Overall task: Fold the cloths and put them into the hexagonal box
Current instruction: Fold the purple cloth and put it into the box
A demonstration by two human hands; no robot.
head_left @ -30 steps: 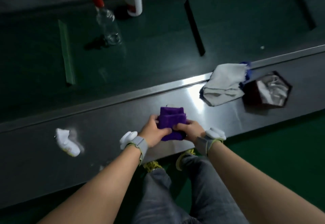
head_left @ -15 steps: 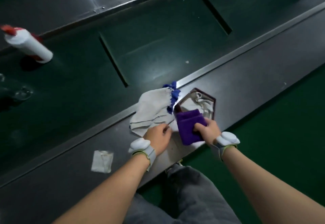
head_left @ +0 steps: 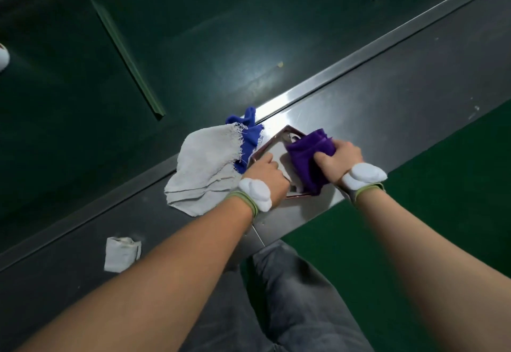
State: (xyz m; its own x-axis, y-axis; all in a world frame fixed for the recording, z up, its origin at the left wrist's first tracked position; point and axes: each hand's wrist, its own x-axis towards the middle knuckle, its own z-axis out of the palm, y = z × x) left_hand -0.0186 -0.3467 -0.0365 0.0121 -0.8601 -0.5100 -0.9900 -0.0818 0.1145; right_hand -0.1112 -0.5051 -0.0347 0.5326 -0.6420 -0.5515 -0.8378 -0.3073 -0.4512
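Note:
My right hand (head_left: 336,158) grips a folded purple cloth (head_left: 308,158) and holds it over the open top of the dark hexagonal box (head_left: 290,130). A pale cloth lies inside the box, mostly hidden under the purple one. My left hand (head_left: 266,174) rests on the box's left rim, fingers curled on its edge. A crumpled grey cloth (head_left: 204,169) lies just left of the box, with a blue cloth (head_left: 250,136) partly tucked under it.
The box stands on a steel ledge (head_left: 387,108) along a dark green conveyor belt (head_left: 193,33). A small folded white cloth (head_left: 121,253) lies on the ledge at lower left. Green floor (head_left: 442,199) and my grey trousers (head_left: 293,296) are below the ledge.
The purple cloth went from in front of me, held in both hands, rightwards to over the box. My left hand let go of it and moved onto the box's rim.

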